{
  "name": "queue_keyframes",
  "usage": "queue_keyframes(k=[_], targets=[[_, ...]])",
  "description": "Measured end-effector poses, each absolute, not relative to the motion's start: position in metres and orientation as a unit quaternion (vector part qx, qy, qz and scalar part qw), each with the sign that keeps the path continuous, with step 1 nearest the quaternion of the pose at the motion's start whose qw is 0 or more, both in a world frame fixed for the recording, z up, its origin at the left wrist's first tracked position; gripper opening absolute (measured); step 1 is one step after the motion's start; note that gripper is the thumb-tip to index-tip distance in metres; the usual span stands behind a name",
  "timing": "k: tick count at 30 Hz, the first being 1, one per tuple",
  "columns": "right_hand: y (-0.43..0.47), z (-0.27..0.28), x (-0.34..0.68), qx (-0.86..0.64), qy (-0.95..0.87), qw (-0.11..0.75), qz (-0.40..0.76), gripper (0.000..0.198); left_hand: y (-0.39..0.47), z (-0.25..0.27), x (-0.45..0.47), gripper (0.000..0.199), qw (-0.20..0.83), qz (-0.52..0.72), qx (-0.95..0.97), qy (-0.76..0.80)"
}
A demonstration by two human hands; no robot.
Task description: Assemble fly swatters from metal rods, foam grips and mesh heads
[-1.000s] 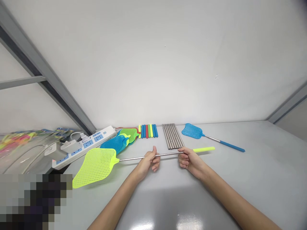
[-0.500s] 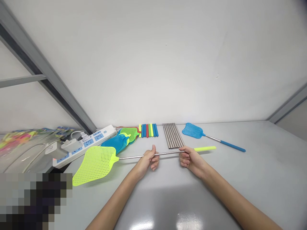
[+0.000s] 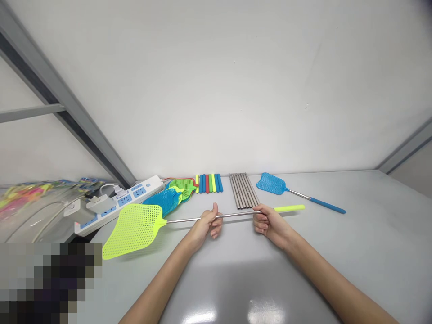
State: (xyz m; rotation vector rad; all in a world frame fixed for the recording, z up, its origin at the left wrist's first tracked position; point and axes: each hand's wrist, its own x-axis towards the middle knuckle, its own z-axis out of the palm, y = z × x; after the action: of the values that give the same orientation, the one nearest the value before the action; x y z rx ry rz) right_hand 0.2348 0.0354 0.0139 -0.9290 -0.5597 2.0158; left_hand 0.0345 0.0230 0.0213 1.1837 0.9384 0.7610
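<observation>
A yellow-green fly swatter (image 3: pixel 135 230) with an extended metal rod is held across the front of me, its perforated head to the left and its grip to the right. My left hand (image 3: pixel 206 226) is closed around the middle of the rod. Near the yellow grip, my right hand (image 3: pixel 270 224) grasps the rod's right part. Behind the hands lie a row of metal rods (image 3: pixel 244 191) and a row of coloured handle grips (image 3: pixel 209 183). To the right rests a blue fly swatter (image 3: pixel 272 184) with a short rod and blue grip.
Loose swatter heads in blue (image 3: pixel 164 201) and green (image 3: pixel 182 185) are piled behind the held one. A white power strip (image 3: pixel 148 183) with plugs and cables runs along the left. Plastic bags (image 3: pixel 30 211) with colourful contents lie further left. A wall (image 3: pixel 236 99) closes off the back.
Almost nothing differs. The held swatter's head has risen very slightly, and both hands keep their hold on the rod.
</observation>
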Motion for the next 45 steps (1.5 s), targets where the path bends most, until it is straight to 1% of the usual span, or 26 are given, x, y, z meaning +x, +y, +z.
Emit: queue_keyframes(k=[13, 24, 31, 36, 45], targets=[[0.038, 0.012, 0.237, -0.370, -0.220, 0.419, 0.800, 0.027, 0.023, 0.023, 0.034, 0.050, 0.655, 0.342, 0.521, 0.428], [0.039, 0.011, 0.240, -0.374, -0.217, 0.427, 0.794, 0.022, 0.025, 0.019, 0.033, 0.051, 0.644, 0.350, 0.525, 0.431], [0.039, 0.012, 0.241, -0.379, -0.217, 0.428, 0.791, 0.026, 0.025, 0.019, 0.033, 0.051, 0.644, 0.349, 0.523, 0.435], [0.038, 0.012, 0.238, -0.383, -0.232, 0.452, 0.771, 0.027, 0.025, 0.016, 0.036, 0.050, 0.641, 0.358, 0.518, 0.440], [0.031, 0.008, 0.228, -0.319, -0.224, 0.448, 0.804, 0.032, 0.021, 0.018, 0.046, 0.049, 0.629, 0.403, 0.508, 0.429]])
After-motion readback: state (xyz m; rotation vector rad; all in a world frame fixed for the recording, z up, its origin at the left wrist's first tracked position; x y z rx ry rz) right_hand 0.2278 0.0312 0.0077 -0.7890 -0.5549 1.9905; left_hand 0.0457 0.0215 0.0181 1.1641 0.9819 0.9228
